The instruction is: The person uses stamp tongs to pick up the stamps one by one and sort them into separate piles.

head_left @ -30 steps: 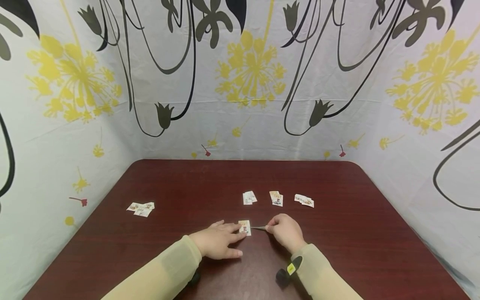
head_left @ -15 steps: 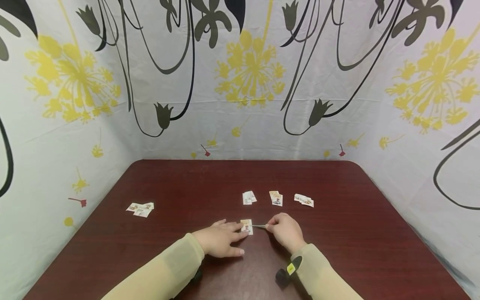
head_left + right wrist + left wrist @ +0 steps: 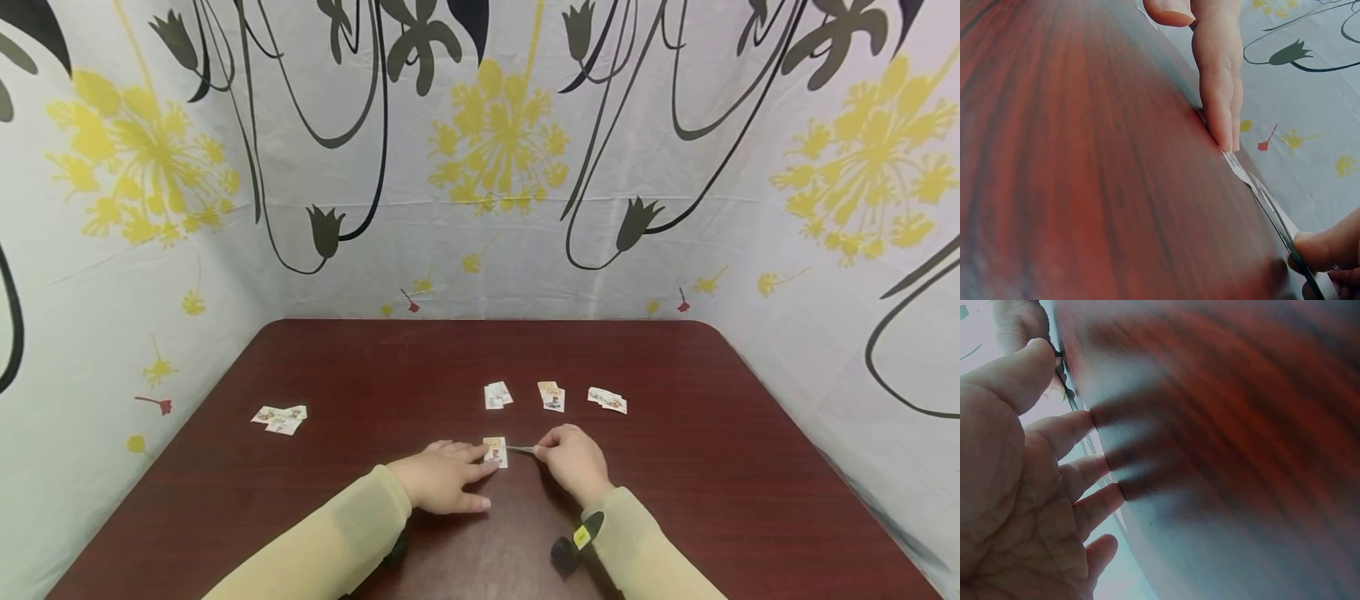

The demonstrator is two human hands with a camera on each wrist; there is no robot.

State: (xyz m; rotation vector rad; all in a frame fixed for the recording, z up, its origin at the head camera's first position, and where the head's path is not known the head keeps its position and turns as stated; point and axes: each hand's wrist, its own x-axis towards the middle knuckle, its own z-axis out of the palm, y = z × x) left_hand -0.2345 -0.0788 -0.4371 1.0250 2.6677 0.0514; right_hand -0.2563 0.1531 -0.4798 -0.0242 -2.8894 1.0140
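Left hand [image 3: 444, 480] with fingers spread on a card [image 3: 498, 456], right hand [image 3: 574, 463] pinching tweezers [image 3: 521, 449] at its edge, reddish-brown surface [image 3: 375, 367]

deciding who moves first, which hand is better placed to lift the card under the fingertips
Probably the right hand: it pinches the tweezers, their tips at the card's right edge. The left hand has fingers resting on the card, better for steadying.
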